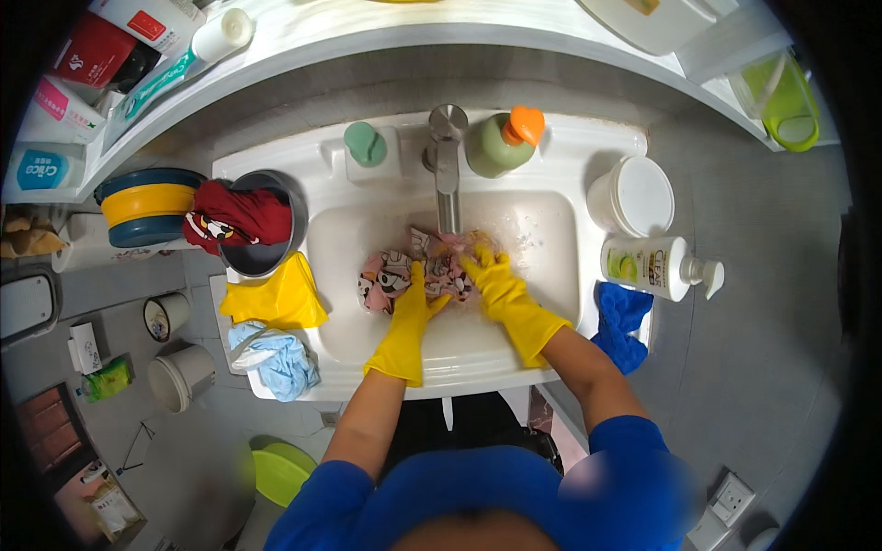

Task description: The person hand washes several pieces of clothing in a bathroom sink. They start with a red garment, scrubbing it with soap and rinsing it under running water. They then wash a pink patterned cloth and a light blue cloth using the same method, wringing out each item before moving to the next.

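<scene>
1. A pink printed cloth, soft and bunched into wet folds with a dark figure pattern, lies in the middle of the sink basin, below the faucet. Its long axis runs left to right, the right end slanting a little farther away.
2. The left hand rests on the cloth's middle, fingers pointing far, thumb spread rightward. The right hand is at the cloth's right end, fingers pointing far and left. The hands are apart from each other; whether either is closed on the fabric, I cannot tell.
3. Both wear smooth yellow rubber gloves.
4. The basin is glossy white with rounded corners; the faucet is brushed metal, its spout pointing near.
5. On the far rim stands a green pump bottle with an orange heart-shaped top.
6. On the right are a round white tub, a white pump bottle and a crumpled blue cloth.
7. On the left, a dark red garment drapes over a round gray bowl; nearer lie a shiny yellow sheet and a rumpled light-blue cloth.
</scene>
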Motion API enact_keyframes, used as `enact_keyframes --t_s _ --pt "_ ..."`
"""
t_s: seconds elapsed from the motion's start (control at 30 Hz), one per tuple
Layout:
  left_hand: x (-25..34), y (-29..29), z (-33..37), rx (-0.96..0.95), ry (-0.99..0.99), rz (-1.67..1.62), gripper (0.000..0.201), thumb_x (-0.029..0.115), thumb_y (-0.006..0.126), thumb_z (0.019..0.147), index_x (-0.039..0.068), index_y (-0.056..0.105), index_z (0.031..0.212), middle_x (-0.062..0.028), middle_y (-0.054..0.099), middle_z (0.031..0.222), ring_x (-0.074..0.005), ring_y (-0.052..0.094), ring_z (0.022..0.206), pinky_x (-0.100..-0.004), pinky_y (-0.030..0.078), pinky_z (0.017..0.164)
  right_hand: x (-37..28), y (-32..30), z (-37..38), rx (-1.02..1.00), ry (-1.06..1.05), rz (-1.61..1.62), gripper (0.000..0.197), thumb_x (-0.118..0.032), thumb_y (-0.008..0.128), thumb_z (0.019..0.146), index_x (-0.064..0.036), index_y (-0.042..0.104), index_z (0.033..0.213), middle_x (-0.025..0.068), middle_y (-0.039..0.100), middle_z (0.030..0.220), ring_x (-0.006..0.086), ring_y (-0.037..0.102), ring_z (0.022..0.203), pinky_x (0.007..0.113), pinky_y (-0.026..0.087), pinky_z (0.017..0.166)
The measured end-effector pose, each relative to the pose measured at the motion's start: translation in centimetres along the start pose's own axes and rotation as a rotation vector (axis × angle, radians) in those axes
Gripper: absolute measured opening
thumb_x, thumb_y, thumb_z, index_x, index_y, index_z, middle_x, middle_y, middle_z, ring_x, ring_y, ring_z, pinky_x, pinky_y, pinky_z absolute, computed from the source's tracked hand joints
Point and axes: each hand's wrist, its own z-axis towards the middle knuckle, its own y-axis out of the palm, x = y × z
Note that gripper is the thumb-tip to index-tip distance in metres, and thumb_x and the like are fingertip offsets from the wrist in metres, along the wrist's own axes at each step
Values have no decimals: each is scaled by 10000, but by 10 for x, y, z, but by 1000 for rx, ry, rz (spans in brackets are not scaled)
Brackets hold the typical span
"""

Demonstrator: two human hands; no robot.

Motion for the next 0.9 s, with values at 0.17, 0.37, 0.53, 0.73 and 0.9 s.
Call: enact_keyframes --t_s 0.17,0.37,0.53,0.73,0.9 --pt "32 22 -11 -64 -342 -327 653 549 478 984 43 427 1394 -114 545 1275 -276 546 1153 -439 527 930 -34 -38 -4 3 224 1046 534 -72 585 851 -60 505 1379 212 616 1216 353 591 1120 363 462 963" --pt "8 14 -4 -210 145 -169 617 512 509 978 50 453 1383 -124 556 1284 -285 554 1155 -419 504 956 -111 -73 -37 3 -244 608 328 -198 609 892 -65 599 1191 185 654 1031 315 633 882 373 495 784" --pt "-4 8 19 -180 373 175 588 482 534 973 55 475 1374 -131 565 1291 -293 561 1157 -403 485 979 -103 -88 -15 4 -75 672 285 -272 590 898 -67 649 1086 195 658 1049 396 622 952 476 496 773" --pt "-54 -6 29 -158 578 406 555 445 564 966 62 501 1363 -140 576 1300 -303 569 1159 -383 463 1006 -38 -72 0 152 279 596 324 -320 572 932 -85 647 1143 215 650 1046 405 623 973 436 506 826" --pt "-50 -15 32 195 279 661 559 385 585 955 61 477 1397 -195 567 1336 -345 579 1176 -403 493 928 -4 -77 4 -186 229 7 460 -342 588 918 -167 551 1342 151 516 1372 414 538 1184 429 487 939"
